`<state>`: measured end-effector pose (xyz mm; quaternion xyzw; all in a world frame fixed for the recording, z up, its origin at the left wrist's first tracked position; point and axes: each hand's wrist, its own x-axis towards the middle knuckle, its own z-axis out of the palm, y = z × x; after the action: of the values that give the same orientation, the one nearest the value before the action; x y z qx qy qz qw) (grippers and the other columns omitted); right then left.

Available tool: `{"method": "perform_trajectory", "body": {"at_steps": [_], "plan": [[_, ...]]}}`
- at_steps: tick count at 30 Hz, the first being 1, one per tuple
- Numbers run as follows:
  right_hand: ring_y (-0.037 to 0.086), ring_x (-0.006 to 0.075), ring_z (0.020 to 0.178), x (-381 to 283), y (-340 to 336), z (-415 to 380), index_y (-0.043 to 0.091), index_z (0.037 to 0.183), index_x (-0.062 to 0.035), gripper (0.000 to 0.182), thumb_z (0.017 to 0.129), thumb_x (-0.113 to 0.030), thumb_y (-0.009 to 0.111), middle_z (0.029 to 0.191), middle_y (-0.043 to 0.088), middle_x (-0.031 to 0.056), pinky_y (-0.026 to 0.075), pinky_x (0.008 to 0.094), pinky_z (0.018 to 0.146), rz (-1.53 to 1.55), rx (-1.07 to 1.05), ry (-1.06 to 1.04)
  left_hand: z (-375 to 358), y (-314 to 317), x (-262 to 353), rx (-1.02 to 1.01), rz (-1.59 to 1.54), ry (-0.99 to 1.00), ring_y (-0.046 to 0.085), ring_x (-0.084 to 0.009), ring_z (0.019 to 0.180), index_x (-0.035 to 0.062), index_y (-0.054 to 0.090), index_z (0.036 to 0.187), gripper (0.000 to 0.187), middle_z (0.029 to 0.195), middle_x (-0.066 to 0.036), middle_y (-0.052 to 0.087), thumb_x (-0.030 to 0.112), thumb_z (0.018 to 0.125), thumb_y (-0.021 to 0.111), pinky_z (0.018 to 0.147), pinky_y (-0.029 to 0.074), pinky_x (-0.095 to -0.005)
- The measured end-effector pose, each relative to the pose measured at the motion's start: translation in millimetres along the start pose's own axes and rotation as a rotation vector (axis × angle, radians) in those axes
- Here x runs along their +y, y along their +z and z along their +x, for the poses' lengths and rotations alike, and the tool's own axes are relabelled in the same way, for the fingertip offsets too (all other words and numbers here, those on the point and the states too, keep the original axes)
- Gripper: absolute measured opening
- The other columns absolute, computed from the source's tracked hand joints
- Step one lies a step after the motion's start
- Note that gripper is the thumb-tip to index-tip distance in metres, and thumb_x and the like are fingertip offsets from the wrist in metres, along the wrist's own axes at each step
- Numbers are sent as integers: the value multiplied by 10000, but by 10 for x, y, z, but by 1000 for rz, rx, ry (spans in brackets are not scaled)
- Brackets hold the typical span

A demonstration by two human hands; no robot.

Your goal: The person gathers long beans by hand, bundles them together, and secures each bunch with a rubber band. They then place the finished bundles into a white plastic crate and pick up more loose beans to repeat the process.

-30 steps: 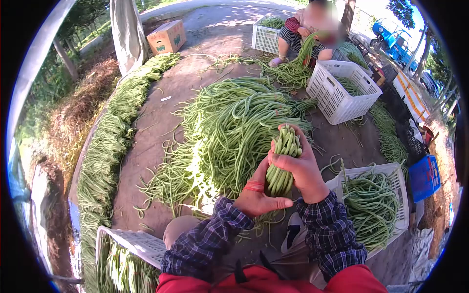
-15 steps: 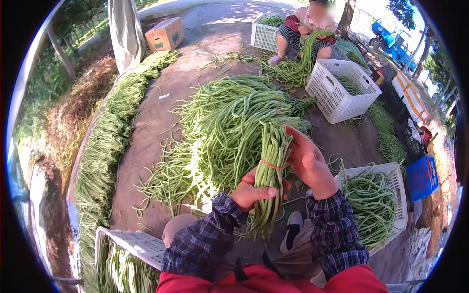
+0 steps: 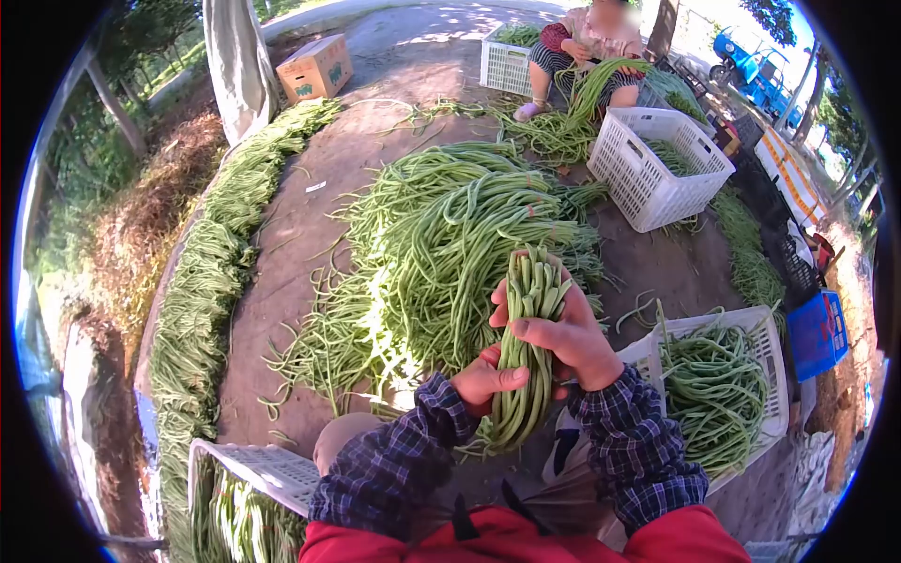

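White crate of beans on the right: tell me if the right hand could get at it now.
Probably yes: the white crate sits open-topped beside the right hand with nothing between, but that hand grips the bean bundle.

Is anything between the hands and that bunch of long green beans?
Nothing visible: the left hand and right hand both grip the bunch of long green beans directly, above the pile.

Single head-worn view, forward and down, close above the hands [image 3: 535,352].
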<state>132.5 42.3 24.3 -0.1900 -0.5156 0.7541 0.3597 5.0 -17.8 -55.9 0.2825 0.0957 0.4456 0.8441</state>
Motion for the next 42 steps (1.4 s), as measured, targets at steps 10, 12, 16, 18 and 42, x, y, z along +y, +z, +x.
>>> {"method": "perform_trajectory", "body": {"at_steps": [10,12,16,18,42], "plan": [[540,136,876,190,-167,98,351,1193,-54,563,706,69,604,986,516,51,469,288,756,-200,44,-263,98,92,68,264,218,263,479,-157,1087,57,314,1311,682,1191,-53,495,39,737,681,900,411,-324],[555,149,841,198,-197,134,305,1260,-72,675,685,52,636,944,527,57,469,276,729,-104,78,-201,90,49,94,258,144,121,543,-165,979,62,359,1281,604,1098,-56,549,85,763,668,862,431,-321],[568,183,773,14,-223,113,215,1367,-100,841,656,-43,660,871,524,80,467,301,712,-4,-31,-99,61,3,137,196,224,-12,580,-226,935,57,431,1207,528,1022,-96,582,165,755,682,821,467,-369],[566,181,763,4,-284,134,256,1348,-87,788,666,-50,649,863,523,75,463,296,698,-48,-39,-108,61,30,135,185,201,-35,580,-227,939,54,437,1200,521,1025,-98,582,163,754,682,824,466,-368],[456,184,1033,122,-329,202,264,1305,-35,723,794,-426,594,1166,439,118,374,307,870,-170,-42,-137,70,-158,118,189,172,143,566,-226,839,45,460,1101,762,916,-85,559,593,616,675,747,481,-353]]}}
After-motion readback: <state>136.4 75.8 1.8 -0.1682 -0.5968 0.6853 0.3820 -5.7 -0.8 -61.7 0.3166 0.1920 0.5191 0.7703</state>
